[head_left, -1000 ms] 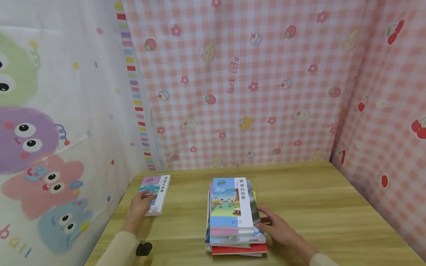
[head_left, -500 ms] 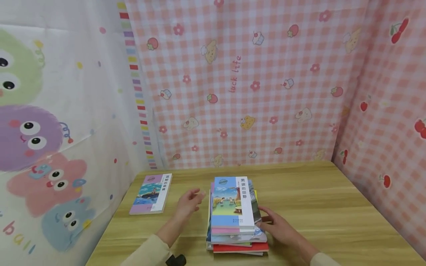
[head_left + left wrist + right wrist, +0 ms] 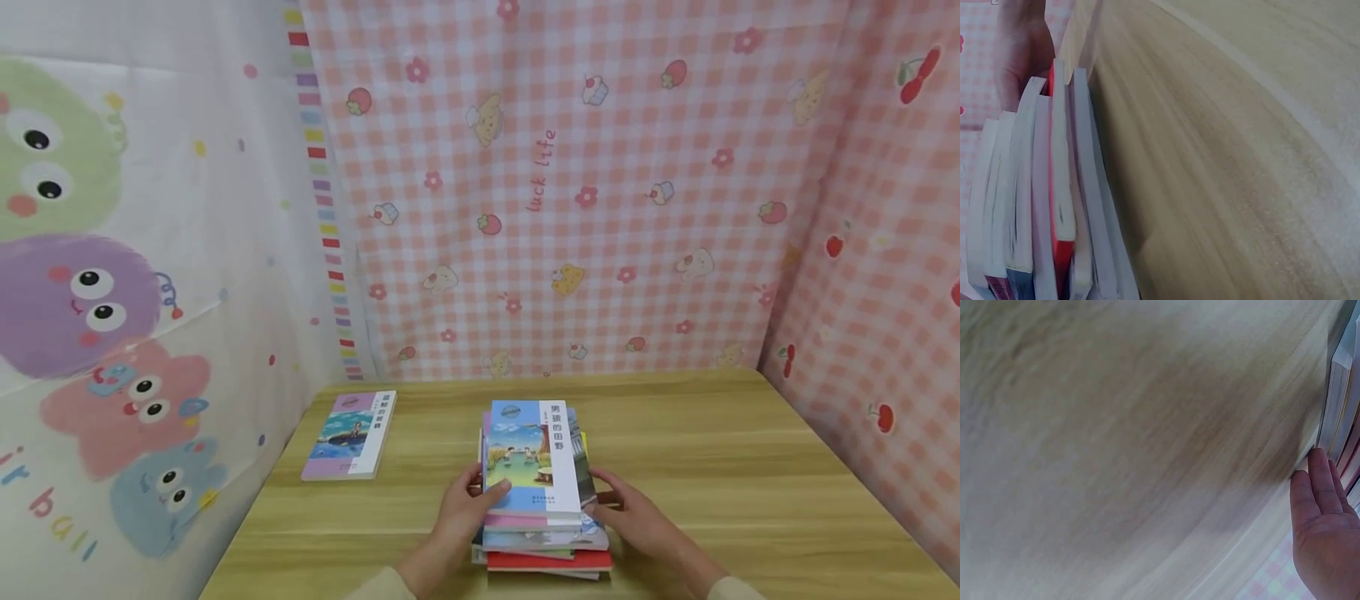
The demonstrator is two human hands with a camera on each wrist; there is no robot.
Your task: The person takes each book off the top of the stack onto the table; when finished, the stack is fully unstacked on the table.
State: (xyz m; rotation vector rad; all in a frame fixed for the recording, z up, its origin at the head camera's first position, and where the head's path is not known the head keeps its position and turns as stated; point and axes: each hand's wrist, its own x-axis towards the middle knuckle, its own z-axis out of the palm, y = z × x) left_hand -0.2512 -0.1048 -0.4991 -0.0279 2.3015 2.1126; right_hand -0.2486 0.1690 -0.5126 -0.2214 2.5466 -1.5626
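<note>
A stack of books [image 3: 551, 540] stands at the table's front middle, its layers uneven. On top lies a paperback [image 3: 516, 457] with a blue and white cover showing a field scene. My left hand [image 3: 456, 512] holds the stack's left side, thumb over the top cover and fingers down along the edge. My right hand [image 3: 637, 517] rests its fingers against the right side of the stack. Part of the fingers of both hands is hidden by the books. In the left wrist view the page edges of several books [image 3: 1063, 175] show, a red cover among them.
A single paperback [image 3: 349, 435] with a pink, blue and white cover lies flat at the back left of the wooden table [image 3: 720, 467]. A checked cloth [image 3: 562, 167] hangs behind the table, and a cartoon-printed cloth [image 3: 247, 208] hangs at the left.
My left hand has left the paperback at the back left and moved right to the stack, taking hold of its left side. The right hand has stayed at the stack's right side.
</note>
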